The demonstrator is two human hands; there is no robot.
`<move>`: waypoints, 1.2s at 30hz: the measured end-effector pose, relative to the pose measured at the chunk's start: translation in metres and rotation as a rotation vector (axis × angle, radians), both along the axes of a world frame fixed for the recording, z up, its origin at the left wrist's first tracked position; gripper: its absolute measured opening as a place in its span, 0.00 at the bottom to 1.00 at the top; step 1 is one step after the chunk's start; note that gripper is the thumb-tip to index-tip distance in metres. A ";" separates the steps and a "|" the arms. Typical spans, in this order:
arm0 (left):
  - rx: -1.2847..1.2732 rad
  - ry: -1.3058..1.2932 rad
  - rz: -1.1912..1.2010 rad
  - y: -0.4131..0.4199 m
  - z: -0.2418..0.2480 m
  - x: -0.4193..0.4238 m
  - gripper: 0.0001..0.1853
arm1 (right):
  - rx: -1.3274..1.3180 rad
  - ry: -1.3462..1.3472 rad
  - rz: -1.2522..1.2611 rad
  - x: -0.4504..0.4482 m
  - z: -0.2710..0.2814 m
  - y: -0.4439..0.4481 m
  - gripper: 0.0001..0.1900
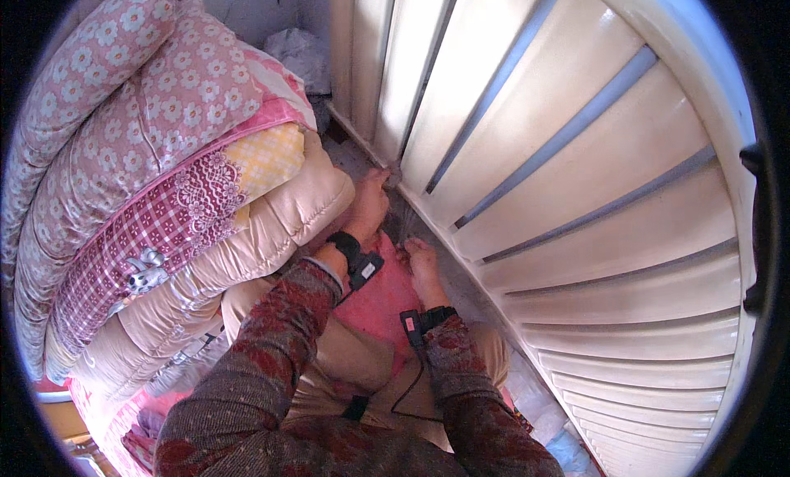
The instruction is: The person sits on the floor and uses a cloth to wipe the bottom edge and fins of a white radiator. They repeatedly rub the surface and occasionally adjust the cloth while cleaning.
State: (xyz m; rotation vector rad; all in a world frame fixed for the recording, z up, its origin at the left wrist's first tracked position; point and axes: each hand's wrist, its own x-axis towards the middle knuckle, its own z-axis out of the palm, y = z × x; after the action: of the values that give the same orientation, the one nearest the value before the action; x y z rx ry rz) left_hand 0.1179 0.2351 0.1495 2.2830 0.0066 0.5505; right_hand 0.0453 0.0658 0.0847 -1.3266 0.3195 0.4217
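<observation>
My left hand (370,199) reaches forward between the bedding and the cream slatted panel, its fingers near the panel's bottom edge. Closer to my body, my right hand (421,255) is bent at the far edge of a pink cloth (382,298), beside the same panel. The fingertips of both hands are small and blurred, so what they hold, if anything, cannot be told. The pink cloth lies between my forearms, over or between my knees. Both wrists carry black straps with small black devices, and a cable runs from the right one.
Folded floral quilts (179,101), a plaid blanket (166,230) and a beige padded quilt (259,236) are stacked high on the left. The cream slatted panel (574,193) rises along the right. A whitish plastic bag (299,54) sits in the far corner.
</observation>
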 end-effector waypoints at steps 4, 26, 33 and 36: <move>-0.068 -0.036 0.002 -0.018 0.001 -0.023 0.20 | 0.000 0.006 0.025 0.001 0.010 0.001 0.08; -0.012 -0.016 0.143 -0.034 0.017 -0.022 0.16 | -1.147 -0.493 0.214 0.002 0.016 -0.008 0.11; 0.138 0.077 0.025 -0.049 0.024 -0.036 0.07 | -0.296 -0.115 -0.081 -0.002 0.006 -0.019 0.10; 0.160 0.042 -0.024 -0.049 0.025 -0.042 0.06 | -0.027 -0.112 -0.152 0.000 0.000 -0.015 0.10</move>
State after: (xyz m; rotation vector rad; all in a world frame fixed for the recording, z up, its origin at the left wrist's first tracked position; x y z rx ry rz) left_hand 0.0755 0.1858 0.1746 2.4463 -0.0453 0.5060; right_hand 0.0451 0.0509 0.0843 -1.3369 0.3306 0.2154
